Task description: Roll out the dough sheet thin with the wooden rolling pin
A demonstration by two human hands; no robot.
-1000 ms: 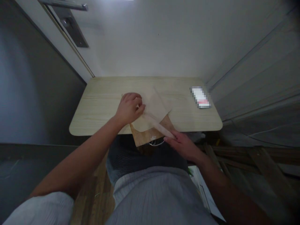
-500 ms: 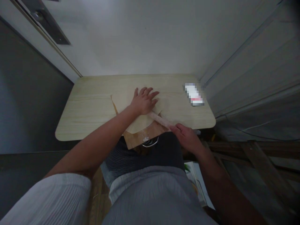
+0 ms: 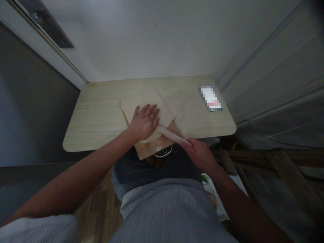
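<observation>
A broad, thin sheet of pale dough [image 3: 164,109] lies over a brown wooden board [image 3: 148,148] and hangs past the board's far edges onto the table. My left hand [image 3: 145,123] rests flat on the dough with its fingers stretched out. In my right hand [image 3: 199,152] is one end of a slim, light rolling pin [image 3: 173,135], gripped near the board's right corner. The pin slants up and left across the dough to the edge of my left palm; whether it continues beneath the palm is hidden. White flour [image 3: 158,147] dusts the board's near part.
The board sits on a light wooden table [image 3: 96,118] and juts over its front edge. A phone [image 3: 211,98], blurred out, lies at the table's right end. A white door with a metal handle [image 3: 48,25] stands behind. Wooden beams [image 3: 283,165] are at lower right.
My left hand has drawn back toward me and to the left over the dough, uncovering more of the sheet's far side. My right hand and the pin have moved slightly right and nearer.
</observation>
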